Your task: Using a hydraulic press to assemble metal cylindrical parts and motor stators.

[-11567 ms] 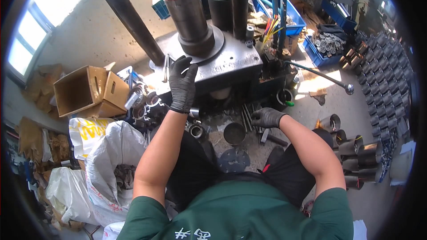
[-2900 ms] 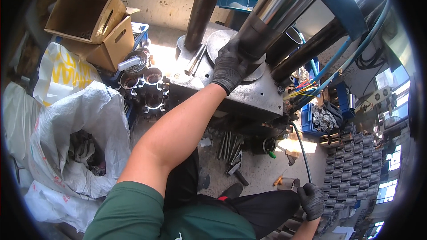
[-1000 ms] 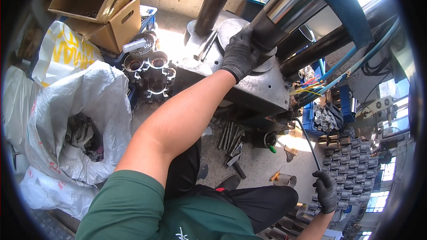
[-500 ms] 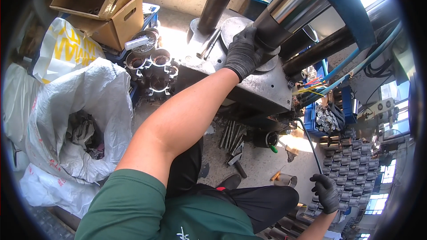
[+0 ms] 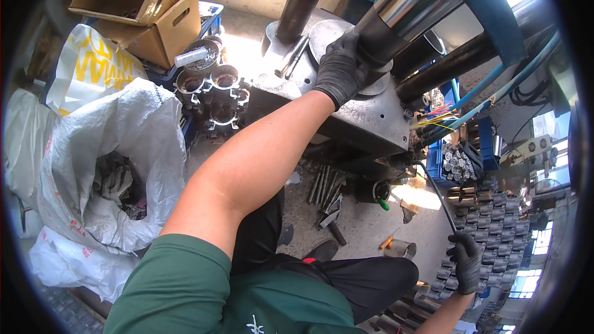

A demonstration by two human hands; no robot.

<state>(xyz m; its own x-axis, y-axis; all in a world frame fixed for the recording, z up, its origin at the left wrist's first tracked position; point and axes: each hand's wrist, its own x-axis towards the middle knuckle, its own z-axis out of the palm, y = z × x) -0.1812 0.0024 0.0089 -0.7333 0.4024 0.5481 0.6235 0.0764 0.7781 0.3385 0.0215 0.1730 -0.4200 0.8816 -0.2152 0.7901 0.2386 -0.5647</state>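
My left hand (image 5: 340, 71), in a dark work glove, reaches to the press table and lies against the left side of a dark metal cylinder (image 5: 378, 36). Its fingers curl at the cylinder's side, partly hidden. Above the dark part rises the press's shiny steel ram (image 5: 419, 1). Below the hand is a round metal plate (image 5: 371, 91) on the press table (image 5: 365, 117). At the lower right, my gloved right hand (image 5: 467, 264) has its fingers closed at the end of a thin black lever (image 5: 438, 196) that comes from the press's side.
Several ring-shaped metal housings (image 5: 223, 77) stand left of the press, by cardboard boxes (image 5: 173, 31) and an open white sack (image 5: 117, 117). A hammer (image 5: 334, 226) and metal rods lie on the floor. Blue hoses (image 5: 479, 111) and stacked metal cylinders (image 5: 489, 229) are at right.
My right hand has moved up and slightly right, and its fingers have closed more at the lever's end. The lever's end has shifted slightly right and up. My left hand stays at the cylinder.
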